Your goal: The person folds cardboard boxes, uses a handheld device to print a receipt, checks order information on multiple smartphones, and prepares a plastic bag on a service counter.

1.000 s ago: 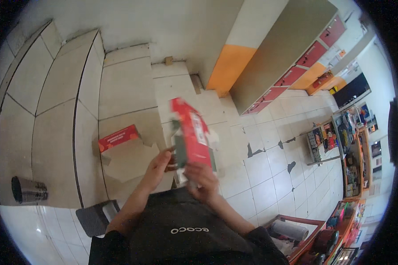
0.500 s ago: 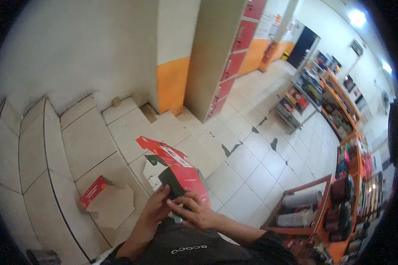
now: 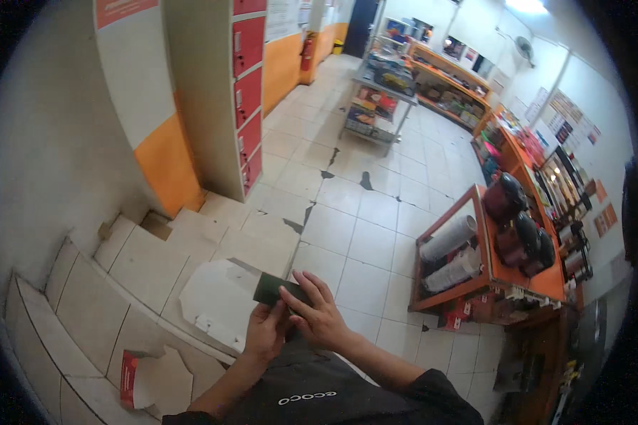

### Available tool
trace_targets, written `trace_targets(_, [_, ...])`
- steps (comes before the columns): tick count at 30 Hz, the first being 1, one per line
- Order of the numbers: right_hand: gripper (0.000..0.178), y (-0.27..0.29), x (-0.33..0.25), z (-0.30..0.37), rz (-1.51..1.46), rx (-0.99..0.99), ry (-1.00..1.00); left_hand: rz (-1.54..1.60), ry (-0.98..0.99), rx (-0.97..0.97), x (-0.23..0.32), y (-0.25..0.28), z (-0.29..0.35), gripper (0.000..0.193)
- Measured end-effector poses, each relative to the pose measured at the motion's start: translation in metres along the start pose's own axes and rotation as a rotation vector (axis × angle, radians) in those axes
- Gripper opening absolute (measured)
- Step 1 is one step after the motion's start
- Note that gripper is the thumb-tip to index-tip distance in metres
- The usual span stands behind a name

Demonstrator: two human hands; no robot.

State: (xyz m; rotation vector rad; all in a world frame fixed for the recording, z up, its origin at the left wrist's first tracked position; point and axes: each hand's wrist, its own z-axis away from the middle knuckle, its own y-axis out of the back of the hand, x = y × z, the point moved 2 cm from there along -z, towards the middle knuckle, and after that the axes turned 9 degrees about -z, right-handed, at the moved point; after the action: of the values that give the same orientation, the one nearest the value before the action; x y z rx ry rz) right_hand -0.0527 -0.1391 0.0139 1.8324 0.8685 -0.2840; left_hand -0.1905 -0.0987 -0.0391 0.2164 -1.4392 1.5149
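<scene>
In front of my body I hold a small dark green rectangular piece, which looks like folded card. My left hand pinches its lower edge with the fingers bent. My right hand lies over its right side, fingers laid across it and partly hiding it. Just beyond and to the left of the hands is a white angular panel with a few small dark marks. Down at the lower left lies an opened piece of brown cardboard with a red printed flap.
Tiled steps run along the left. Red-doored lockers stand ahead beside an orange and white wall. On the right, an orange-framed cabinet bears dark round pots. Farther off stands a metal table piled with goods.
My view has swung to the right. The red printed cardboard that was at my hands is no longer seen there, and the white panel now shows. The green piece stays in both hands.
</scene>
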Motion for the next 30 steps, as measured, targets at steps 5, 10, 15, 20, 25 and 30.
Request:
trace_targets(5, [0.073, -0.019, 0.008, 0.035, 0.018, 0.078, -0.269, -0.697, -0.124, -0.158, -0.011, 0.000, -0.017, 0.020])
trace_targets(10, [0.071, -0.027, 0.034, 0.079, -0.779, 0.275, -0.573, -0.806, 0.100, -0.325, -0.009, 0.017, -0.020, 0.023])
trace_targets(15, [0.057, -0.008, 0.046, 0.083, -0.953, 0.152, -0.631, -0.727, 0.630, -0.655, -0.026, 0.041, -0.009, 0.029])
trace_targets(20, [0.038, 0.013, 0.022, 0.055, -0.679, -0.360, -0.396, -0.357, 0.673, -0.621, -0.030, 0.059, 0.008, 0.042])
trace_targets(25, [0.030, 0.005, 0.023, 0.049, -0.539, -0.162, -0.531, -0.323, 0.667, -0.573, -0.043, 0.062, 0.022, 0.044])
trace_targets(30, [0.018, -0.007, 0.034, 0.055, -0.873, -0.418, -0.437, -0.478, 0.734, -0.605, -0.032, 0.073, 0.025, 0.044])
